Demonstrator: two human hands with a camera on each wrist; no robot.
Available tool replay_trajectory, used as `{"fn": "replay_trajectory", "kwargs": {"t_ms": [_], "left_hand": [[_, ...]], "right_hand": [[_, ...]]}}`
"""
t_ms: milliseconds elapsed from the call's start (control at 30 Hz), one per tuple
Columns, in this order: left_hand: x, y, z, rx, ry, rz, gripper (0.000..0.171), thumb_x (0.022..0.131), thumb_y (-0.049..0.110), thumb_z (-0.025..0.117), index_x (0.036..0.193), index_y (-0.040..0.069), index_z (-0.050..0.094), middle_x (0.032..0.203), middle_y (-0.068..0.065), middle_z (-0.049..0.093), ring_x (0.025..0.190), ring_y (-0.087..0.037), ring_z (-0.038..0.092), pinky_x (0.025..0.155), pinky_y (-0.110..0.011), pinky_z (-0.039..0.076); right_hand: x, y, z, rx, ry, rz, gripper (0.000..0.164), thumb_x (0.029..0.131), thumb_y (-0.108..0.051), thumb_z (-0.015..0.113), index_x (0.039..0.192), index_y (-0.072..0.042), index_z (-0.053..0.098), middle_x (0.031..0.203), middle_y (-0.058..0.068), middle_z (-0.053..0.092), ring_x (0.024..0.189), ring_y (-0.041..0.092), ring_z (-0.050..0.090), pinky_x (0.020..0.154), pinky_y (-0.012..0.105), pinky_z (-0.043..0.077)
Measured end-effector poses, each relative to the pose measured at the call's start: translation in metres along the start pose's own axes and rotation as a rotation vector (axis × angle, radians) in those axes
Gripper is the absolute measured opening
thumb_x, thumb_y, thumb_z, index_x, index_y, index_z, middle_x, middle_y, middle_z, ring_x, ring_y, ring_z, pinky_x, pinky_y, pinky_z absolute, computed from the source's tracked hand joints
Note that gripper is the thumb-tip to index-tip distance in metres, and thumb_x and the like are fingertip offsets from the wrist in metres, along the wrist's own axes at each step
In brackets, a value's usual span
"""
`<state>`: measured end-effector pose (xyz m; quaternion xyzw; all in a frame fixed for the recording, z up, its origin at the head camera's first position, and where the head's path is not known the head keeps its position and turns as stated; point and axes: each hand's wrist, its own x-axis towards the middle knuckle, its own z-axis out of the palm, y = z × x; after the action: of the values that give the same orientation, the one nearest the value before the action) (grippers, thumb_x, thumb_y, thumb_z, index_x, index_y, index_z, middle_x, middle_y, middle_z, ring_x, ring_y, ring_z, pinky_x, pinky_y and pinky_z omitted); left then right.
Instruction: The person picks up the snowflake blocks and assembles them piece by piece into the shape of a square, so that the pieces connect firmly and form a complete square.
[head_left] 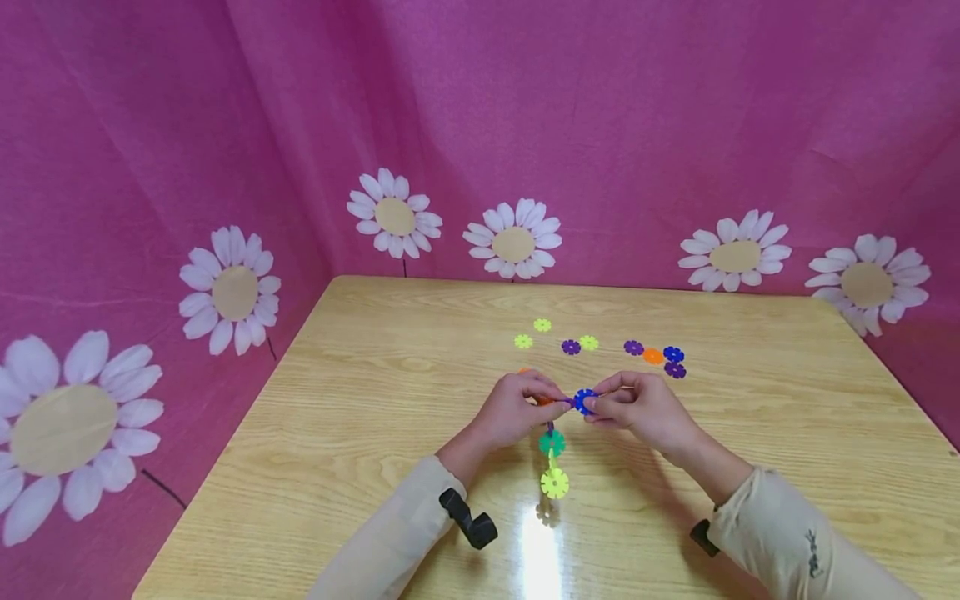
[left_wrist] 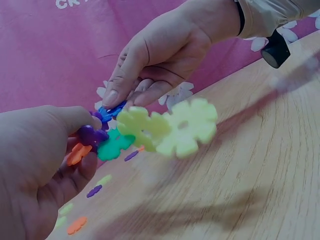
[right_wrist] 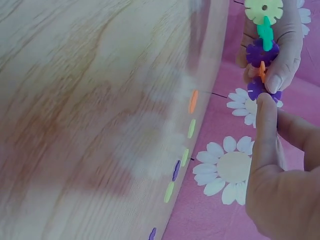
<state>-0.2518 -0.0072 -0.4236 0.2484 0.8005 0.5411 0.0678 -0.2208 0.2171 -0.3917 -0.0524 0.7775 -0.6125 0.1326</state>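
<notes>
Fingertips close together here: the right hand [head_left: 637, 408] pinches a blue disc [head_left: 581, 398], while the left hand [head_left: 513, 410] grips the end purple disc [right_wrist: 255, 88] of a chain. Looks like a joining step, blue edge meeting purple; whether the slots have locked, I can't tell. The next move calls for slot squared to slot and a firm push, the left fingers bracing the links. Trailing out from that grip, it's an orange disc [right_wrist: 262, 71], another purple disc [right_wrist: 262, 53], a green disc [head_left: 552, 442], then yellow discs [head_left: 555, 482] hanging above the bench [head_left: 300, 467]. Farther out, loose discs [head_left: 653, 356] lie flat beyond both hands.
</notes>
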Motion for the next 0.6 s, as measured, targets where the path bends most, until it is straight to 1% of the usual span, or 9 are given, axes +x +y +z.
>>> {"fn": "replay_trajectory", "kwargs": {"t_ms": [100,200,300,433,533,600], "left_hand": [[0.0000,0.0015,-0.0004,0.003,-0.005,0.040,0.017,0.091,0.021,0.074,0.100,0.008,0.080,0.104,0.000,0.066,0.094,-0.007,0.059,0.074,-0.020,0.053],[-0.0003,0.0007,-0.0004,-0.003,-0.010,0.062,0.016,0.091,0.018,0.074,0.100,0.006,0.080,0.104,-0.003,0.067,0.095,-0.008,0.059,0.074,-0.021,0.054],[-0.0005,-0.0002,0.0000,0.004,-0.019,0.059,0.016,0.091,0.018,0.074,0.099,0.006,0.080,0.105,-0.002,0.068,0.096,-0.007,0.059,0.075,-0.021,0.054],[0.0005,0.0008,0.0013,0.013,-0.040,0.054,0.016,0.091,0.020,0.074,0.098,0.007,0.081,0.110,0.001,0.069,0.104,-0.007,0.059,0.079,-0.020,0.053],[0.0017,0.0010,0.0034,0.003,-0.046,0.054,0.017,0.091,0.020,0.073,0.099,0.007,0.081,0.113,0.002,0.070,0.109,-0.008,0.059,0.080,-0.019,0.053],[0.0019,0.0002,0.0053,-0.018,-0.043,0.048,0.018,0.091,0.020,0.073,0.101,0.007,0.080,0.114,0.001,0.070,0.108,-0.009,0.061,0.080,-0.020,0.054]], "right_hand": [[-0.0012,-0.0021,-0.0008,0.021,0.002,-0.001,0.034,0.094,-0.003,0.066,0.116,0.019,0.053,0.100,0.017,0.076,0.086,0.020,0.076,0.082,0.039,0.059],[-0.0012,-0.0023,-0.0016,0.044,-0.006,0.007,0.033,0.094,-0.002,0.066,0.116,0.020,0.054,0.100,0.016,0.076,0.085,0.019,0.076,0.082,0.039,0.059],[-0.0012,-0.0012,-0.0017,0.064,-0.022,0.022,0.034,0.093,-0.002,0.067,0.116,0.020,0.054,0.098,0.015,0.076,0.085,0.019,0.076,0.082,0.038,0.059],[-0.0021,-0.0003,-0.0019,0.081,-0.036,0.030,0.032,0.093,-0.001,0.066,0.114,0.021,0.055,0.094,0.013,0.077,0.083,0.017,0.076,0.082,0.037,0.059],[-0.0027,0.0002,-0.0022,0.099,-0.039,0.034,0.030,0.093,-0.001,0.067,0.112,0.020,0.056,0.093,0.011,0.077,0.082,0.016,0.076,0.082,0.037,0.059],[-0.0030,0.0011,-0.0023,0.114,-0.035,0.044,0.030,0.093,-0.001,0.067,0.113,0.020,0.056,0.092,0.010,0.077,0.083,0.016,0.076,0.082,0.036,0.059]]}}
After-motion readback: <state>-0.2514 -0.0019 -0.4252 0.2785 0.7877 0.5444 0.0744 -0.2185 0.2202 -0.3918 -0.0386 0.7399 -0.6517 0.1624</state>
